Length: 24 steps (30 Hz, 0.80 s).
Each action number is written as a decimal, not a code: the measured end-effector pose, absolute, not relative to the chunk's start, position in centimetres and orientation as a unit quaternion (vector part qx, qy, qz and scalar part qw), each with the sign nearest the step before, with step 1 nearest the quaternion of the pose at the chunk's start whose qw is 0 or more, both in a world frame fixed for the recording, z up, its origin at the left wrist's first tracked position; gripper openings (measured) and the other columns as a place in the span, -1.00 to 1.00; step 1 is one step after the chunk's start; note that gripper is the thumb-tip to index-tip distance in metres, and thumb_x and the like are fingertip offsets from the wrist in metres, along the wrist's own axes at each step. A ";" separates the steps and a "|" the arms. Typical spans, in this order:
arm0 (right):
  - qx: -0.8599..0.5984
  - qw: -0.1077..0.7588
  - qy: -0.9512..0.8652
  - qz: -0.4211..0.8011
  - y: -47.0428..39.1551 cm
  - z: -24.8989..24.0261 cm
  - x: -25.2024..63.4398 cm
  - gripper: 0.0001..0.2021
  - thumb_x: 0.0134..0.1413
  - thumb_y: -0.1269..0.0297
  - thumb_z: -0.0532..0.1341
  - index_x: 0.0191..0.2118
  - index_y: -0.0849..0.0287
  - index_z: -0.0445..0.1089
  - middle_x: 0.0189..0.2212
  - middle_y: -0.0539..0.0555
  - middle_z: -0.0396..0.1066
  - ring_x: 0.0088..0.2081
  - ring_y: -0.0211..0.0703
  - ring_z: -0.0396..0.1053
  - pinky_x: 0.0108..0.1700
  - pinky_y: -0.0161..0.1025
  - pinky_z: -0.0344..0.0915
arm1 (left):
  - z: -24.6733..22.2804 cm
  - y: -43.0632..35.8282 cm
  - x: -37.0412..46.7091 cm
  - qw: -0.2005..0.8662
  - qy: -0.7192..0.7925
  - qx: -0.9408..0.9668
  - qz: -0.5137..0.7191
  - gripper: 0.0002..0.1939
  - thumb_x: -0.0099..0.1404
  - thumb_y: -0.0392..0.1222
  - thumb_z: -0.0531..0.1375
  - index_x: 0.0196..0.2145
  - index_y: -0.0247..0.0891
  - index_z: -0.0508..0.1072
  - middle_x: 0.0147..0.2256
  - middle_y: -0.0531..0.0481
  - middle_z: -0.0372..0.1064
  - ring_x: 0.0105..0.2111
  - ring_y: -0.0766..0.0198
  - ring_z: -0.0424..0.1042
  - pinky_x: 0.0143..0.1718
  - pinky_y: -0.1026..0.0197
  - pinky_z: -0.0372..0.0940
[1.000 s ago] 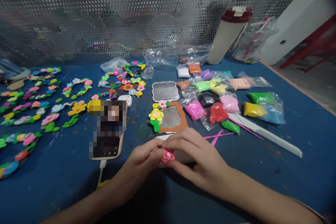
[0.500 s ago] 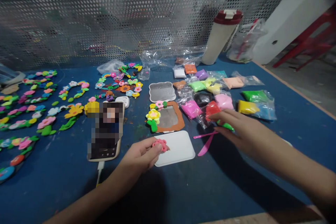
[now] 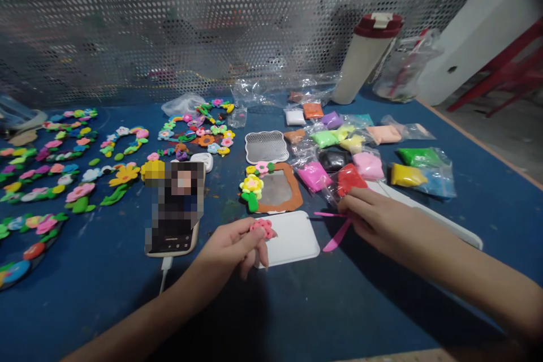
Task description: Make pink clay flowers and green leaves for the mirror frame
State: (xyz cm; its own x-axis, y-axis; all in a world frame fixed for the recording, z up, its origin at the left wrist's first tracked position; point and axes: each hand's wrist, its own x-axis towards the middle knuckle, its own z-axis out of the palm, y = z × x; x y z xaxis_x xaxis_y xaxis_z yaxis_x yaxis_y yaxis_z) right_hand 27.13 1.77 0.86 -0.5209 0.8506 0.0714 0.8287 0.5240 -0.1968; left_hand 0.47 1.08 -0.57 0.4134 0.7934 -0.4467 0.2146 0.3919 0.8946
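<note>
The left hand (image 3: 232, 245) pinches a pink flower (image 3: 262, 228) over the left part of the white board (image 3: 292, 242). To the right, the right hand (image 3: 373, 214) is at the pink tools (image 3: 337, 237); I cannot tell if it grips them.

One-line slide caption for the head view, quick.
Left hand holds a pink clay flower above a white board; right hand at pink plastic tools.

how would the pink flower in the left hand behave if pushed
The pink flower is probably soft and easily dented, given its puffy, clay-like petals. It is likely light, being small enough for the left hand to pinch. Its lobed outline suggests it would hardly roll.
</note>
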 end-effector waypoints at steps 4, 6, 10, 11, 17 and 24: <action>-0.471 0.144 -0.843 0.214 1.8 2.6 25.7 -0.91 0.13 0.37 0.07 -0.36 0.13 0.29 -0.39 0.05 0.32 -0.40 -0.21 0.31 -0.41 -0.28 0.25 | -0.4 1.2 0.3 0.670 0.501 0.507 0.209 -0.69 0.23 0.00 0.05 -0.43 -0.31 0.37 -0.62 0.09 0.37 -0.73 0.45 0.10 -0.53 0.28 0.07; -0.443 0.189 -0.817 0.317 1.8 3.1 24.6 -0.91 0.15 0.31 0.10 -0.36 0.11 0.30 -0.37 0.01 0.33 -0.36 -0.24 0.32 -0.31 -0.29 0.27 | -0.4 1.2 0.2 0.677 0.500 0.499 0.208 -0.68 0.23 0.00 0.04 -0.41 -0.32 0.38 -0.61 0.07 0.37 -0.73 0.45 0.09 -0.58 0.29 0.04; -0.443 0.340 -0.688 0.463 1.9 2.3 21.9 -0.89 0.08 0.23 0.18 -0.39 0.12 0.29 -0.45 -0.02 0.31 -0.40 -0.25 0.31 -0.40 -0.33 0.28 | -0.5 1.2 0.0 0.686 0.486 0.492 0.226 -0.64 0.27 0.03 0.00 -0.40 -0.33 0.39 -0.63 0.06 0.34 -0.73 0.45 0.07 -0.62 0.31 -0.02; -0.445 0.371 -0.645 0.498 1.8 1.9 21.3 -0.89 0.08 0.22 0.18 -0.37 0.12 0.28 -0.50 -0.05 0.28 -0.47 -0.28 0.29 -0.49 -0.36 0.25 | -0.5 1.2 0.0 0.689 0.482 0.490 0.228 -0.62 0.27 0.04 -0.01 -0.39 -0.33 0.39 -0.63 0.05 0.34 -0.73 0.45 0.06 -0.63 0.31 -0.04; -0.384 0.455 -0.540 0.596 0.7 -0.2 18.4 -0.93 0.13 0.32 0.14 -0.37 0.15 0.27 -0.54 -0.03 0.33 -0.48 -0.30 0.35 -0.42 -0.36 0.33 | 0.4 1.1 -0.2 0.704 0.462 0.500 0.203 -0.61 0.30 0.02 -0.03 -0.44 -0.31 0.39 -0.66 0.09 0.22 -0.69 0.41 0.07 -0.63 0.32 -0.06; -0.399 0.455 -0.642 0.471 -0.2 -0.9 18.6 -0.88 0.13 0.48 0.09 -0.31 0.12 0.30 -0.46 -0.02 0.38 -0.41 -0.31 0.38 -0.39 -0.39 0.33 | -0.1 1.1 -0.7 0.684 0.446 0.550 0.178 -0.59 0.32 0.01 -0.02 -0.49 -0.31 0.42 -0.55 0.07 0.25 -0.65 0.45 0.04 -0.60 0.33 -0.06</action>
